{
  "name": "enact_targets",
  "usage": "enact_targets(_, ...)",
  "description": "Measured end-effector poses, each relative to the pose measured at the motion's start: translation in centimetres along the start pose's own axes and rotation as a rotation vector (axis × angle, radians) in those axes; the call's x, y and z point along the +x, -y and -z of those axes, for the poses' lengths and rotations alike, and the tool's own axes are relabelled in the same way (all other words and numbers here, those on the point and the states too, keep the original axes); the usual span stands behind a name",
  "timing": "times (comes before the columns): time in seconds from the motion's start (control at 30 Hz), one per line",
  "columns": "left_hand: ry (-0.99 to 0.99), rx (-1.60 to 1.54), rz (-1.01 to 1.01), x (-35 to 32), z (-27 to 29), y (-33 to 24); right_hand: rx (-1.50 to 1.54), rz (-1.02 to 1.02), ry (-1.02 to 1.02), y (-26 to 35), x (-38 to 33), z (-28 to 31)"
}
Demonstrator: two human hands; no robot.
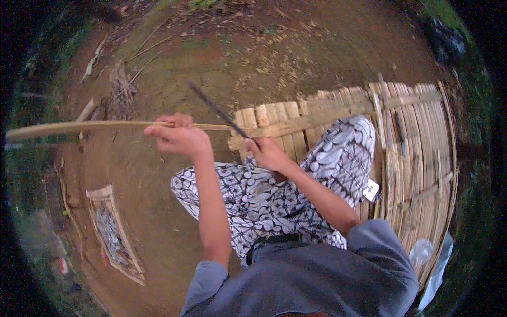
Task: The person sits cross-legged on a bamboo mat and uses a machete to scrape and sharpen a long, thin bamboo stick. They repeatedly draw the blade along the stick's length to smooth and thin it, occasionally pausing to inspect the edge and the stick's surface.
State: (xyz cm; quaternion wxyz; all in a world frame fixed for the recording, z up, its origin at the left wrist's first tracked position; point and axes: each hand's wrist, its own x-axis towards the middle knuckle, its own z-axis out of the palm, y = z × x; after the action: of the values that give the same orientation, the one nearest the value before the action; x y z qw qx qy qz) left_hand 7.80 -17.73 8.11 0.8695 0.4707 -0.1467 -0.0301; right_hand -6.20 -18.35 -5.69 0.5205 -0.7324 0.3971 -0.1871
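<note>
My left hand (182, 138) is closed around a long, pale bamboo strip (84, 127), which runs from the far left edge of the view toward the middle. In my right hand (270, 156) is a knife with a long, dark blade (214, 105), angled up and to the left. Near my right hand the strip's right end meets the lower part of the blade; whether the edge bites into it I cannot tell. Both hands are above my lap, covered in black-and-white patterned cloth (274, 203). The knife's handle is mostly hidden in my fingers.
I sit on a slatted bamboo platform (417, 153) with a crossbar (311, 122) along its far side. A clear plastic cup (421, 251) stands at the right. Bundled sticks (122, 95) lie on the earth. A wooden frame (129, 232) around grey pieces is at left.
</note>
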Motion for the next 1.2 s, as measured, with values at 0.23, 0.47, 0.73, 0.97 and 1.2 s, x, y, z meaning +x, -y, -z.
enact_targets(0.23, 0.165, 0.035, -0.124, -1.0, 1.6, -0.4, 0.274, 0.239, -0.062, 6.2, -7.1, 5.6)
enact_targets(0.47, 0.194, 0.097, -0.105, -2.5, 2.2, -0.6, 0.096, 0.048, -0.319, 4.9, -15.2, 11.8)
enact_targets(0.73, 0.261, 0.12, -0.183, -3.5, 2.0, -0.2, -0.33, -0.286, -0.113, -0.9, -22.4, 8.8)
enact_targets(0.97, 0.279, 0.091, -0.173, -4.6, 2.2, -0.4, -0.407, -0.295, -0.033, -2.2, -24.4, 6.9)
enact_targets(1.2, 0.302, 0.081, -0.182, -4.2, 3.5, 0.0, -0.244, -0.276, -0.067, -1.5, -25.3, 9.7)
